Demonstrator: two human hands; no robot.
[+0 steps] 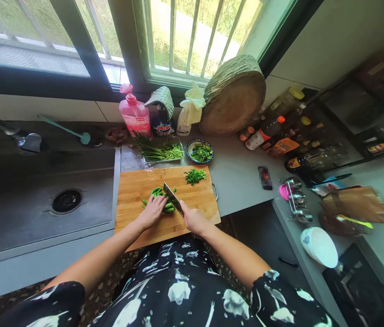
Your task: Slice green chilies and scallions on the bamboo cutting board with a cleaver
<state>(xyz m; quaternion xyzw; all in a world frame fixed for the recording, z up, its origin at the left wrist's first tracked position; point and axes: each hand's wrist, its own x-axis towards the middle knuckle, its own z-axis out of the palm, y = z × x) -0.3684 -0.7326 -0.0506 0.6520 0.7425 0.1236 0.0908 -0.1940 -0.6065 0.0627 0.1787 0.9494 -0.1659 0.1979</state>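
Observation:
On the wooden cutting board (pixel 134 184) lies a small bunch of long green peppers (pixel 169 207). My left hand (pixel 154 211) presses down on them, fingers bent together over the bunch. My right hand (pixel 194 220) is closed around the handle of a kitchen knife (pixel 173 198). Its dark blade stands at the right side of the peppers, close to my left fingertips. A little cut green bit lies just right of the blade. Toward the board's far right corner is a pile of chopped greens (pixel 195 176). My left hand hides part of the peppers.
Behind the board are a plastic-covered tray of green stalks (pixel 164 152) and a patterned bowl (pixel 188 154) of greens. A sink (pixel 18 195) lies left. Along the window stand a pink pump bottle (pixel 135 116) and a round wooden block (pixel 234 104). Sauce bottles (pixel 267 131) crowd the right.

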